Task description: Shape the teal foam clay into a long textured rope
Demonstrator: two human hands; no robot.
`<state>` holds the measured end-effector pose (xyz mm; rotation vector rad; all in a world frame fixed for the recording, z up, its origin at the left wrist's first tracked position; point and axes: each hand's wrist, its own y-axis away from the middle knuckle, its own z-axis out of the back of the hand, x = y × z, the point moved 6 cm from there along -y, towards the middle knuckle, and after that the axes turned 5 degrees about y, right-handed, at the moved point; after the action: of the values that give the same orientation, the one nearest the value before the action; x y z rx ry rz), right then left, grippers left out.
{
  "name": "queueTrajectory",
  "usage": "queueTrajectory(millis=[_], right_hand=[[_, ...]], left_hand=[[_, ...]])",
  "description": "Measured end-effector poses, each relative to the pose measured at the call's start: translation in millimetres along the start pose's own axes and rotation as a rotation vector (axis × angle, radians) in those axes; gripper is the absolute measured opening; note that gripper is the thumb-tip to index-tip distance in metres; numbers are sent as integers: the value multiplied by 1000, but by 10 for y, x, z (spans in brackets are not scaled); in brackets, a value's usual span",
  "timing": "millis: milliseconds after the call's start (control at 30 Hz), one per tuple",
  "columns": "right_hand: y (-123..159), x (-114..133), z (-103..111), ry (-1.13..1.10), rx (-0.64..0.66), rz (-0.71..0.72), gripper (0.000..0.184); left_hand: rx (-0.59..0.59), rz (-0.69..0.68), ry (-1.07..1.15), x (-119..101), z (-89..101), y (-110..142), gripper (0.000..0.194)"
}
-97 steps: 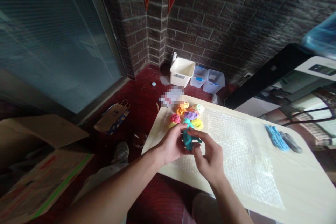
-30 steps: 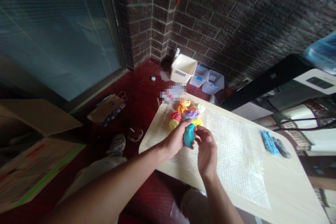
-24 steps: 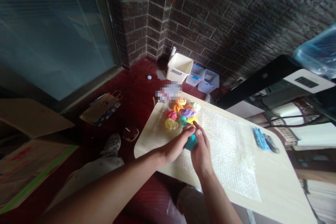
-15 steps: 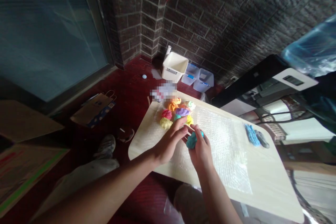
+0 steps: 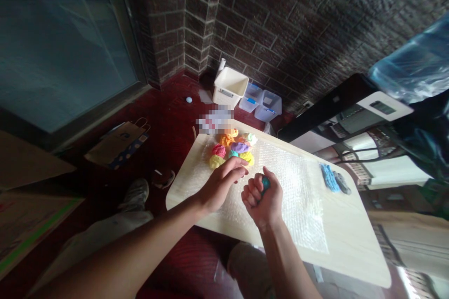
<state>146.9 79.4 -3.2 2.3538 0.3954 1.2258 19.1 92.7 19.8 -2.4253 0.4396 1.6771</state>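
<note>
My right hand (image 5: pixel 264 198) is closed in a fist around a soft, teal crumpled bundle (image 5: pixel 265 183); only a small part of it shows between thumb and fingers. To its left, my left hand (image 5: pixel 224 182) hovers over the table, fingers stretched out, holding nothing. Just beyond its fingertips lies a cluster of similar bundles: a yellow bundle (image 5: pixel 247 158), a purple bundle (image 5: pixel 240 148), a red bundle (image 5: pixel 219 150), a pale yellow bundle (image 5: pixel 216 162) and an orange bundle (image 5: pixel 227 139), among others. Their exact kind is hard to make out.
Bubble wrap (image 5: pixel 298 201) covers much of the pale table (image 5: pixel 358 238). Blue knitted fabric (image 5: pixel 329 178) and a grey fabric piece (image 5: pixel 342 183) lie at the right. On the floor beyond stand a white bin (image 5: pixel 229 88), clear boxes (image 5: pixel 268 106) and a paper bag (image 5: pixel 117 145).
My right hand's fingers have closed over the teal bundle, which showed more before. My left hand has drawn apart from it, to the left. The view has shifted slightly.
</note>
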Motion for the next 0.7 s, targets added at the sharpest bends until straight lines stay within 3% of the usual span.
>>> queueTrajectory(millis=[333,700], right_hand=[[93,-6,-97,54,-145,10,48],[95,0,-89,137,-148,82,49]], left_hand=[[4,0,-77,101,25,-13,38],[10,6,-98,94,18,-2,36]])
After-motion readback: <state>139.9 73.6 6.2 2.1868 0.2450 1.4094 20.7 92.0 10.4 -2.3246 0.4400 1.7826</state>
